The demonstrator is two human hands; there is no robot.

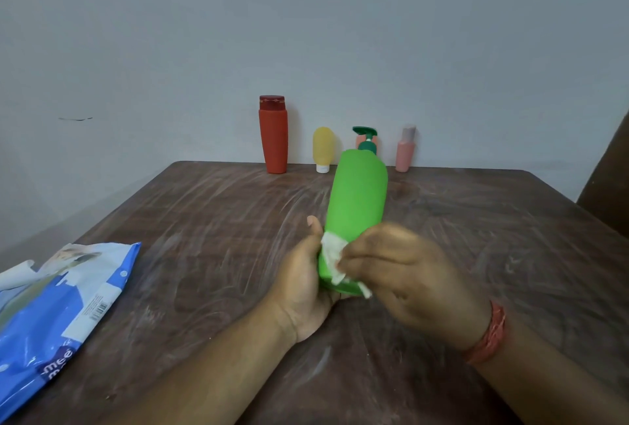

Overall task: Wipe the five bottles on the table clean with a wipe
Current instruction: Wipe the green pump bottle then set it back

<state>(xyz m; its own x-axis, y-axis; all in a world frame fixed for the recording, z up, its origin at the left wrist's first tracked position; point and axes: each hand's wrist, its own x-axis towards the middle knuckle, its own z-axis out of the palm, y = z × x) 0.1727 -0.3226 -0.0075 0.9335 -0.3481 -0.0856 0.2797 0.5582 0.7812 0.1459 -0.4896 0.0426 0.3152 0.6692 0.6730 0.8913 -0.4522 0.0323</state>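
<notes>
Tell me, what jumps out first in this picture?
The bright green pump bottle, tilted away at centre: the left hand grips its base while the right hand rubs a white wipe on it. Behind, a red bottle stands tallest by the wall; a blue wipes pack lies front left.

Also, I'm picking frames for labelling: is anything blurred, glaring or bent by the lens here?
Head view: the right hand with the wipe is motion-blurred; the left hand and green bottle are sharper. The far pink bottle looks soft. Light is dim and even, no hard glare. The wide lens bows the table edges.
</notes>
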